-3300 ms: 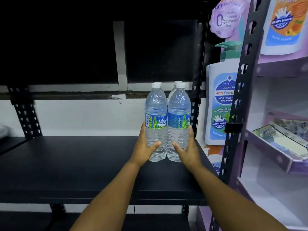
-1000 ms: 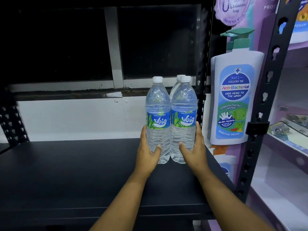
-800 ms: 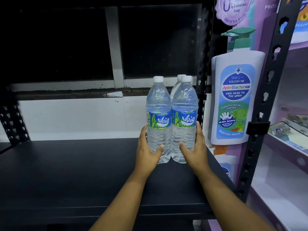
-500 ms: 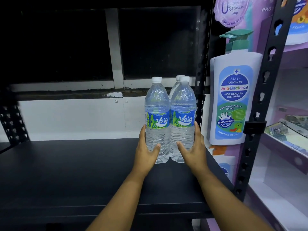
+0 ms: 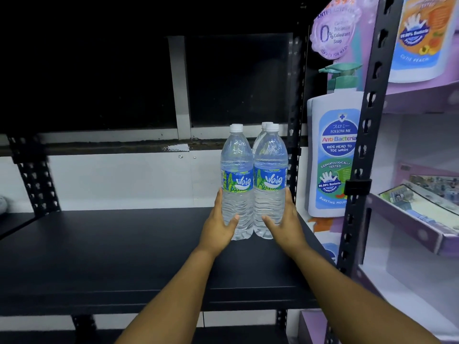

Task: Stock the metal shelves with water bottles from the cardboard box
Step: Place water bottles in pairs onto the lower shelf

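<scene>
Three clear water bottles with white caps and blue-green labels stand at the right rear of the black metal shelf (image 5: 111,249). The left front bottle (image 5: 237,175) is gripped low by my left hand (image 5: 218,228), thumb across its front. My right hand (image 5: 285,225) grips the right front bottle (image 5: 270,175) the same way. The two bottles touch side by side. Behind the right one, a third bottle (image 5: 263,126) shows only its cap and shoulder. The cardboard box is out of view.
A black perforated upright (image 5: 296,150) stands just right of the bottles. Beyond it is a purple display with a large body-wash bottle cutout (image 5: 334,155), and another upright (image 5: 365,150) nearer me. A white wall and dark window lie behind the shelf. A lower shelf (image 5: 49,336) shows beneath.
Both hands have kept their hold on the two front bottles. The labels now face me squarely, and the view has shifted slightly.
</scene>
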A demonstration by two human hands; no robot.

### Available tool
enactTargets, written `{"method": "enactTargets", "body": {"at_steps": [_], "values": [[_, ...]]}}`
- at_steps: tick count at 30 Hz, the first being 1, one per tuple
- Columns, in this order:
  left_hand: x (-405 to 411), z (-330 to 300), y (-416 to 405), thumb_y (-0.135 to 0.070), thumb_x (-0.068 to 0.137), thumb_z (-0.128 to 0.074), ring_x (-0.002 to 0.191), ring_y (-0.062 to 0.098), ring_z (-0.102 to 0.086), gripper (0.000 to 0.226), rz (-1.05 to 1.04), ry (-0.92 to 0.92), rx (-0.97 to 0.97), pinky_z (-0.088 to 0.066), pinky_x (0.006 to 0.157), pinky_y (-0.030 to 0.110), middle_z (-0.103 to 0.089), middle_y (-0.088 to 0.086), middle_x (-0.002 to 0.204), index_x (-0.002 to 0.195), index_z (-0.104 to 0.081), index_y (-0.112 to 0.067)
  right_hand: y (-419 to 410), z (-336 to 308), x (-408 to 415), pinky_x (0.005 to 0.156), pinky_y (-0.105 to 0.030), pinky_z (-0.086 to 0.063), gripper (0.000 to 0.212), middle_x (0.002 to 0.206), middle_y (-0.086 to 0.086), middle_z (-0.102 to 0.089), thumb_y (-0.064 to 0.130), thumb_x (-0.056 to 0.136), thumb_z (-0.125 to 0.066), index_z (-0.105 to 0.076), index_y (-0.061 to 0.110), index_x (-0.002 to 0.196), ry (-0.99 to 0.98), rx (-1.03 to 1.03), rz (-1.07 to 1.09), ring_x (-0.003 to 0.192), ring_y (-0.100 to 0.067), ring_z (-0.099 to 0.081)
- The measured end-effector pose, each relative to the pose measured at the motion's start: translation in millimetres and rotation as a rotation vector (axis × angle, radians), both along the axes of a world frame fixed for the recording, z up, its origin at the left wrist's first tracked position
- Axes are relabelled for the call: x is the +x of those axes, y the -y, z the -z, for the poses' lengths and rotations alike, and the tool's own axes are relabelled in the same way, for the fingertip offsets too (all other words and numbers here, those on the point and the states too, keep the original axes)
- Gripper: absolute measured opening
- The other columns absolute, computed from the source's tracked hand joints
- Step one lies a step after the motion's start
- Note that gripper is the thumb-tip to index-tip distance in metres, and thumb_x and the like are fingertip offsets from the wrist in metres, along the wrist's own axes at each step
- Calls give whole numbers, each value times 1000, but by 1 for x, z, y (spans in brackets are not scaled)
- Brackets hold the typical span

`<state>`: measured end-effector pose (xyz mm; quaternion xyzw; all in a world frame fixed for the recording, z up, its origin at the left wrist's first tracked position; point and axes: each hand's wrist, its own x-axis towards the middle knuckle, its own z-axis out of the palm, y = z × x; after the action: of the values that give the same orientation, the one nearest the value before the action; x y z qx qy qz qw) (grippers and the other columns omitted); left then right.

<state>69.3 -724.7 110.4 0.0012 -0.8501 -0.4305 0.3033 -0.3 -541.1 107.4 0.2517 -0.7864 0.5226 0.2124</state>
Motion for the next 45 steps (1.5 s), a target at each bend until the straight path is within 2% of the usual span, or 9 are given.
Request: {"method": "enactTargets", "body": {"at_steps": [4,7,9,12,15,19,24,35,45], "values": [[14,-2,0,-27,92,-60,132,15,-47,81,-24,100,-96,-40,103,28,-38,-10,152,154,-8,-33,-6,7,10,110,-34,-26,96,156,-5,-22,24,84,-69,-3,22,154,74,78,-26,142,-18,-23],[25,3,-4,-29,91,-59,137,15,-40,79,-25,143,-166,-38,107,32,-34,-12,154,154,-11,-32,-10,6,21,110,-33,-25,93,157,-4,-19,28,86,-67,-5,19,154,116,159,-40,143,-19,-22],[31,5,-7,-32,92,-60,139,14,-37,78,-19,183,-185,-35,108,32,-31,-11,155,154,-13,-31,-14,4,27,108,-32,-27,90,156,-1,-20,32,86,-66,-7,20,153,149,224,-39,142,-18,-24],[36,4,-10,-45,92,-57,141,15,-33,78,-37,299,-224,-33,113,36,-28,-9,157,154,-12,-29,-17,5,34,111,-37,-33,84,155,-3,-26,39,86,-63,-13,22,152,178,337,-23,141,-20,-28],[42,-1,-13,-53,95,-46,146,20,-24,75,-118,425,-407,-28,116,44,-23,-1,160,155,-15,-21,-21,3,44,113,-40,-31,80,154,-8,-27,44,91,-56,-13,16,153,241,498,20,140,-25,-31],[52,-11,-18,-56,98,-35,148,24,-14,69,-164,558,-685,-16,119,45,-21,3,160,154,-19,-18,-22,-3,57,116,-41,-24,68,153,-8,-31,53,95,-46,-27,16,149,252,764,74,140,-27,-31],[54,-13,-17,-58,98,-31,148,26,-15,69,-152,631,-797,-12,120,46,-24,5,159,153,-22,-18,-22,-11,68,117,-44,-16,67,154,-9,-31,57,96,-37,-29,16,148,233,954,142,143,-25,-26],[62,-25,-29,-56,98,-32,142,26,-30,65,-113,618,-850,-23,117,43,-35,9,154,150,-32,-16,-26,-23,83,116,-44,-20,67,155,-11,-28,57,96,-33,-26,17,150,247,1032,169,143,-26,-24],[111,-26,-61,-52,98,-38,134,29,-41,60,-166,590,-785,-35,109,41,-46,13,145,145,-38,-15,-55,-26,120,109,-44,-32,62,145,-14,-42,55,95,-36,-37,15,143,173,980,115,133,-30,-39]]}}
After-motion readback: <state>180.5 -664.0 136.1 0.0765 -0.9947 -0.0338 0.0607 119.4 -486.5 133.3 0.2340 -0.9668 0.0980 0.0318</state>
